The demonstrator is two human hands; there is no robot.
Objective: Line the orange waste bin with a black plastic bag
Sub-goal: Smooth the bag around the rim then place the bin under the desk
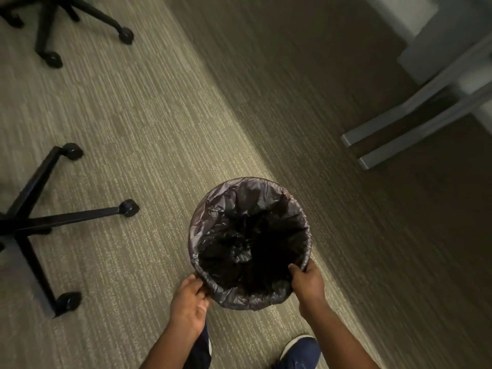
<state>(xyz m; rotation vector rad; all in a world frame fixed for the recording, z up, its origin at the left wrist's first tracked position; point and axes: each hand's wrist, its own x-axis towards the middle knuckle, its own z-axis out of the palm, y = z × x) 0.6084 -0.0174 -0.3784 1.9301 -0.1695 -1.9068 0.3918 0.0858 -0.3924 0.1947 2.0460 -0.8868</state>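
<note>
A round waste bin stands on the carpet below me, seen from above. Its orange wall is hidden: a black plastic bag (249, 209) lines the inside and is folded down over the whole rim. My left hand (190, 302) pinches the bag's folded edge at the near left of the rim. My right hand (306, 282) grips the rim and bag at the near right, thumb inside the opening. The bag's bottom is crumpled and dark inside the bin.
Two black office chair bases with castors, one (34, 222) at the left and another (61, 25) at the top left. Grey desk feet (394, 139) lie at the right. My blue shoe (300, 350) is near the bottom edge. Carpet surrounds the bin.
</note>
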